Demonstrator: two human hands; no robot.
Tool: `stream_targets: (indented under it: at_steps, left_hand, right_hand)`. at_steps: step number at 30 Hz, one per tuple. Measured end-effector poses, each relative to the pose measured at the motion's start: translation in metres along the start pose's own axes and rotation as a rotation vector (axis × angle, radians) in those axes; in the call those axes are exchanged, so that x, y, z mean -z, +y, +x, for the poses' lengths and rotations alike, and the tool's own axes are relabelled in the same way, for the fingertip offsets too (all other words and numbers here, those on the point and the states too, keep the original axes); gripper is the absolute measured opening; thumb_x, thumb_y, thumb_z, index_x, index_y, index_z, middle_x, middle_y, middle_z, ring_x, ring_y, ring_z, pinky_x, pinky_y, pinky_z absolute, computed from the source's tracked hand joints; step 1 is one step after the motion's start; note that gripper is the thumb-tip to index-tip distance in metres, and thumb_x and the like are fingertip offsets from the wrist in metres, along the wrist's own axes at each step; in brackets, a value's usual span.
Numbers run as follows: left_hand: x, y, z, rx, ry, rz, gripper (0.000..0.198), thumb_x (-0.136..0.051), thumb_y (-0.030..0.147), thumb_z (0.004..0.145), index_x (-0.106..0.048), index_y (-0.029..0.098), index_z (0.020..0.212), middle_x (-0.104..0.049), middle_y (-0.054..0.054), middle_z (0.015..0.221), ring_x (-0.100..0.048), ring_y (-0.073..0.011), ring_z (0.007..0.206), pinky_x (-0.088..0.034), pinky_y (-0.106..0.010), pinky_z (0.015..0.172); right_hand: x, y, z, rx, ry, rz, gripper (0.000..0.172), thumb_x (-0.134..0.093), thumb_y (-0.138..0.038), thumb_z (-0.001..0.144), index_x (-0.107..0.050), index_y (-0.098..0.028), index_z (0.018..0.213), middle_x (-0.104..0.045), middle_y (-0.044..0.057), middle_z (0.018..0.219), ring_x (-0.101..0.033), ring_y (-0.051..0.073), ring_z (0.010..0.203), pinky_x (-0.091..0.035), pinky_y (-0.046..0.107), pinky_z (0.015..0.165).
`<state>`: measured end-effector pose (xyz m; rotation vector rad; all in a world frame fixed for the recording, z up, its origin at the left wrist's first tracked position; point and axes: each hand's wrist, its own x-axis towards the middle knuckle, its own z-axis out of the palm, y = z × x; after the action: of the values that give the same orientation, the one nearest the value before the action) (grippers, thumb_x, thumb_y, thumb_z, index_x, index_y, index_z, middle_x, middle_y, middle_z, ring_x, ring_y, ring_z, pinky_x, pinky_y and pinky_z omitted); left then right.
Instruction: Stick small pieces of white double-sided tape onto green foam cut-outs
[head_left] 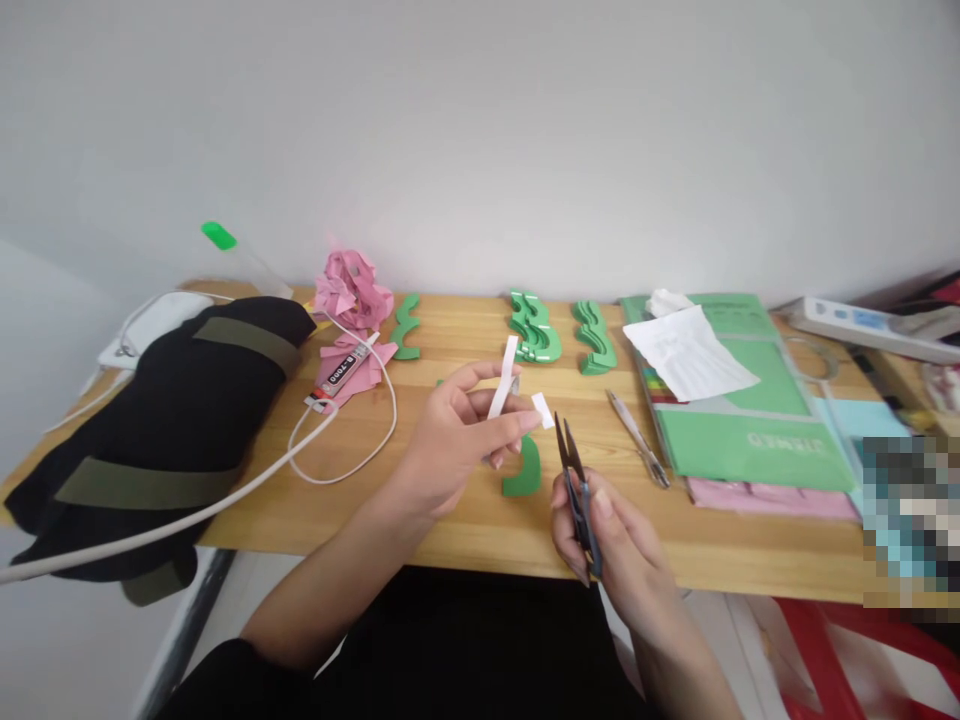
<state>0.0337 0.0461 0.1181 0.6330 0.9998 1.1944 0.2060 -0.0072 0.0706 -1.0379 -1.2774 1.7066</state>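
My left hand [480, 425] is closed on a narrow white strip [504, 375], which loops up between the fingers. A short white end [543, 410] of what looks like tape sticks out past the thumb and forefinger. My right hand [611, 525] grips a pair of small dark thread snips [577, 490], blades slightly apart and pointing up, close beside that white end. Below the left fingers a curved green cut-out [523, 470] lies on the wooden table, partly hidden by the hand. Farther back are stacks of wavy green pieces [536, 330] [595, 338].
On the left lie a black bag [180, 400], a white cable [247, 495], crumpled pink paper [351, 288] and a glue tube [343, 370]. A pen [637, 438], a green pad [742, 430] with a white paper sheet [694, 355] and a power strip [870, 325] are to the right.
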Motion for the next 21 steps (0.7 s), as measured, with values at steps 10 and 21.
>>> stream_targets:
  at_steps: [10, 21]
  left_hand:
    - [-0.002, -0.002, -0.002, -0.011, -0.053, 0.017, 0.047, -0.083, 0.017, 0.061, -0.054, 0.016, 0.098, -0.066, 0.006, 0.062, -0.049, -0.0033, 0.044, -0.035, -0.015, 0.040]
    - [-0.001, -0.002, 0.000, 0.020, -0.038, 0.044, 0.050, -0.085, 0.017, 0.057, -0.056, 0.016, 0.098, -0.066, 0.006, 0.061, -0.052, -0.0037, 0.043, -0.035, -0.014, 0.040]
  right_hand:
    - [-0.008, -0.011, 0.004, 0.033, -0.033, 0.053, 0.040, -0.035, -0.054, 0.099, -0.052, -0.020, 0.089, -0.034, -0.008, 0.051, -0.025, 0.008, 0.044, -0.021, 0.023, 0.042]
    - [-0.006, -0.011, 0.005, 0.059, 0.011, 0.023, 0.035, -0.037, -0.047, 0.100, -0.054, -0.019, 0.087, -0.035, -0.008, 0.050, -0.025, 0.008, 0.044, -0.021, 0.023, 0.043]
